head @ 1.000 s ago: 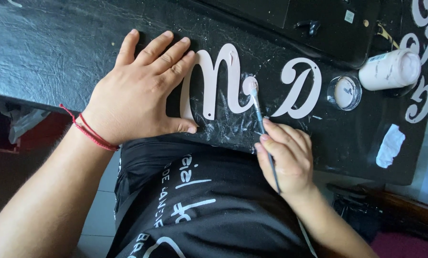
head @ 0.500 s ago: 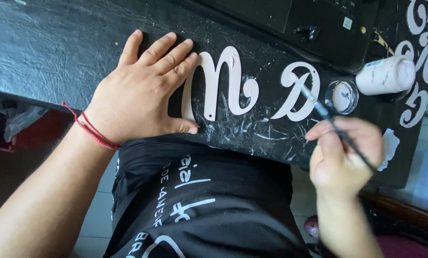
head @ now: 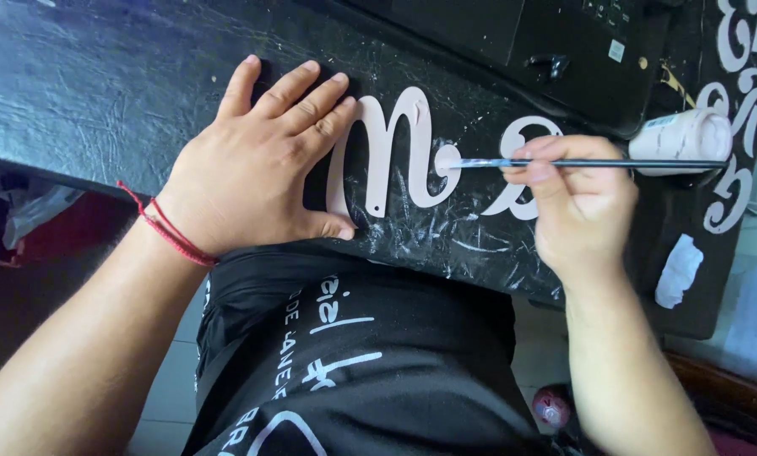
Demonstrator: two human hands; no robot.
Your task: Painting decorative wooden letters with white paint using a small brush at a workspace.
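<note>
My left hand (head: 256, 165) lies flat with fingers spread on the black work surface (head: 100, 93), pressing the left end of a pale pink cut-out of cursive letters (head: 391, 152). A red string bracelet (head: 171, 232) circles that wrist. My right hand (head: 577, 207) grips a thin dark paintbrush (head: 598, 163) held level, its tip touching the right edge of the first large letter. The hand covers most of the second pink letter (head: 522, 139).
A whitish paint bottle (head: 686, 135) lies on its side at the right. White cursive letters (head: 746, 93) show on a black board at far right. A white paint smear (head: 678, 270) marks the table's near right edge. A black device (head: 564, 51) sits behind.
My right hand swung from the letter out to the right toward the small paint cup, then came back left; the brush now lies level with its tip at the letter. Left hand stayed put.
</note>
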